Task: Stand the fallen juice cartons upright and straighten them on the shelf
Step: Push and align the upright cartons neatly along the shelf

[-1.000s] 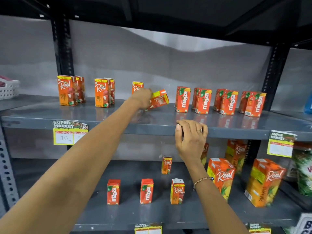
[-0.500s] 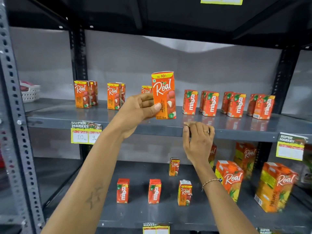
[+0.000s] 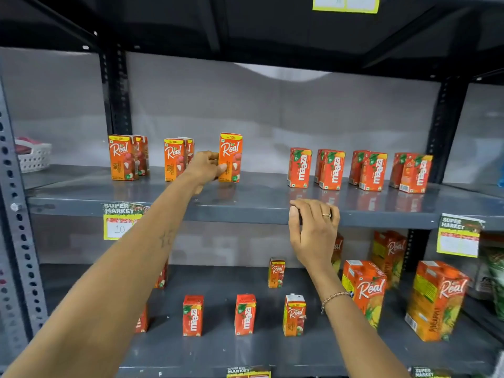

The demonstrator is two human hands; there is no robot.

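An orange Real juice carton (image 3: pixel 231 156) stands upright on the grey upper shelf (image 3: pixel 259 205), and my left hand (image 3: pixel 205 169) grips its left side. Left of it stand two more pairs of Real cartons (image 3: pixel 122 158) (image 3: pixel 176 159), all upright. To the right, several red Maaza cartons (image 3: pixel 300 167) stand in a row. My right hand (image 3: pixel 313 227) rests curled over the shelf's front edge and holds no carton.
The lower shelf (image 3: pixel 245 358) carries small Maaza cartons (image 3: pixel 193 315), small Real cartons (image 3: pixel 294 315) and large Real cartons (image 3: pixel 436 298) at right. A white basket (image 3: pixel 34 156) sits at far left. Price tags (image 3: pixel 120 221) hang on the shelf edge. Metal uprights frame both sides.
My left hand lifted the tilted Real carton, turned it upright in the air, then set it down standing on the upper shelf. My right hand stayed on the shelf edge.
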